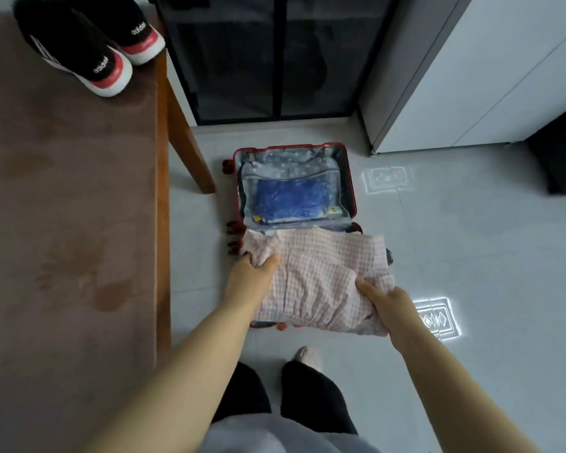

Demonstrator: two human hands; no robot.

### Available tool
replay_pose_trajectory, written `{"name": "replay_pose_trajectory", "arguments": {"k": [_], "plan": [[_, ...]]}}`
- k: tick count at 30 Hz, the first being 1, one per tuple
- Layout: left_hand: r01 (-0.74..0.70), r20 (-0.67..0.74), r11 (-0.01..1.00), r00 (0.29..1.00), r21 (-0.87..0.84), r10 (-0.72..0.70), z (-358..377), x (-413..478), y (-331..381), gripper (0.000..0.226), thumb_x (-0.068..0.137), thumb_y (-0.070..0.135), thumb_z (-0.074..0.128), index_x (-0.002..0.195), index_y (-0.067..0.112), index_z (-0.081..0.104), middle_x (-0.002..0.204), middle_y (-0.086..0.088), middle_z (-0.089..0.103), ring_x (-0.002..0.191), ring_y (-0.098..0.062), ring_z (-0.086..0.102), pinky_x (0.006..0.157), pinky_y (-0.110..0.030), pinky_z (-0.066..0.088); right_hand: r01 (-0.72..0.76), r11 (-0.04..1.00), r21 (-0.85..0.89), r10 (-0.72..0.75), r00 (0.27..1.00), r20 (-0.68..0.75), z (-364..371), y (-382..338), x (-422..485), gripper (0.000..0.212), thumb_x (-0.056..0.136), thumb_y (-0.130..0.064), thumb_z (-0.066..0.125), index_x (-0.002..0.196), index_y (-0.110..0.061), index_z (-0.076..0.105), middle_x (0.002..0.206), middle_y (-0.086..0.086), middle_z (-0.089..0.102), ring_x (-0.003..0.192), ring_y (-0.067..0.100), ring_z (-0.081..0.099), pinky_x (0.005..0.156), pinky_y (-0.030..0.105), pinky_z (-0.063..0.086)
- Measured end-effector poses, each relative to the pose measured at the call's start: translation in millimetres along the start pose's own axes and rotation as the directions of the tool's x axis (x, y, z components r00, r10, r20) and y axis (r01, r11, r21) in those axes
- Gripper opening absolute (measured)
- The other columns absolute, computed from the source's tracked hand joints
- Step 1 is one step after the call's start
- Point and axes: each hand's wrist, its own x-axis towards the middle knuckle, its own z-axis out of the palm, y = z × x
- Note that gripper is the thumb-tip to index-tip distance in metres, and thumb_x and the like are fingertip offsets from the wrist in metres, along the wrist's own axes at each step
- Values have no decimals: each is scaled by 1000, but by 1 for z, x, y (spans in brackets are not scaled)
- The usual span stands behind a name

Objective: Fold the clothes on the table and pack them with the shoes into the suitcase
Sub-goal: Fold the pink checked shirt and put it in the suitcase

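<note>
A folded pink checked garment [321, 276] lies over the near half of an open red suitcase [352, 191] on the floor. My left hand [254, 273] grips the garment's left edge, thumb on top. My right hand [388, 302] grips its near right corner. The suitcase's far half shows a clear zip pocket with something blue inside [290, 199]. A pair of black shoes [89, 44] with red and white heels stands on the table's far corner.
The table [62, 223], covered in a brown cloth, fills the left side; its wooden leg [190, 152] stands by the suitcase. A dark glass door and a white cabinet [471, 76] are behind. My legs and one foot [307, 356] are just before the suitcase.
</note>
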Motion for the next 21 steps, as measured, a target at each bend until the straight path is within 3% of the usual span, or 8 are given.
{"name": "replay_pose_trajectory", "arguments": {"k": [2, 4, 6, 8, 10, 14, 19, 21], "plan": [[164, 24, 986, 986, 1, -164, 36, 17, -28, 55, 87, 37, 58, 129, 1, 51, 130, -18, 55, 119, -31, 52, 92, -29, 41, -42, 998, -41, 44, 998, 35, -9, 26, 28, 45, 80, -36, 70, 104, 0, 58, 86, 9, 63, 75, 22, 60, 55, 26, 42], [273, 7, 960, 962, 65, -274, 64, 39, -65, 58, 88, 36, 58, 130, -3, 49, 132, -22, 52, 122, -33, 49, 97, -31, 41, -77, 996, -46, 81, 991, 107, -4, 56, 59, 34, 83, -36, 68, 99, -8, 59, 84, 2, 63, 75, 15, 60, 54, 24, 43], [311, -24, 943, 950, 118, -310, 87, 70, -103, 57, 88, 36, 58, 126, -5, 51, 128, -25, 54, 120, -35, 51, 96, -34, 42, -89, 994, -69, 103, 965, 239, 10, 87, 94, 31, 81, -41, 67, 101, -17, 61, 95, -1, 66, 87, 16, 63, 67, 26, 51], [307, -50, 942, 952, 133, -303, 109, 112, -141, 52, 88, 33, 59, 123, -5, 54, 123, -26, 57, 116, -36, 54, 94, -36, 44, -81, 990, -114, 117, 926, 359, 29, 122, 140, 50, 69, -48, 74, 108, -20, 61, 107, 0, 67, 99, 19, 64, 85, 35, 53], [306, -70, 947, 951, 101, -300, 129, 158, -177, 47, 89, 30, 58, 120, -5, 56, 121, -25, 59, 115, -35, 55, 93, -35, 45, -84, 988, -132, 133, 894, 427, 52, 156, 193, 58, 65, -37, 77, 115, -14, 59, 112, 5, 67, 102, 23, 64, 92, 42, 52], [279, -83, 959, 958, 48, -274, 170, 262, -238, 53, 89, 35, 57, 126, -2, 53, 129, -20, 55, 120, -30, 52, 93, -28, 40, 5, 985, -175, 60, 931, 359, 109, 212, 302, 24, 86, -1, 59, 108, -11, 59, 94, 2, 66, 88, 20, 63, 75, 30, 54], [320, -93, 926, 947, 202, -307, 222, 378, -302, 57, 93, 40, 49, 129, -4, 46, 131, -21, 52, 119, -33, 51, 87, -29, 40, 274, 863, -424, -130, 932, 338, 181, 276, 432, 29, 87, -11, 57, 116, -14, 55, 106, 6, 65, 102, 24, 60, 82, 28, 46], [329, -210, 920, 935, 213, -286, 237, 411, -324, 57, 92, 34, 52, 131, -5, 37, 131, -24, 50, 117, -37, 50, 90, -34, 41, 323, 792, -517, -141, 922, 361, 208, 297, 470, 36, 88, -17, 57, 123, -8, 53, 117, 12, 63, 109, 29, 58, 84, 28, 44]]}}
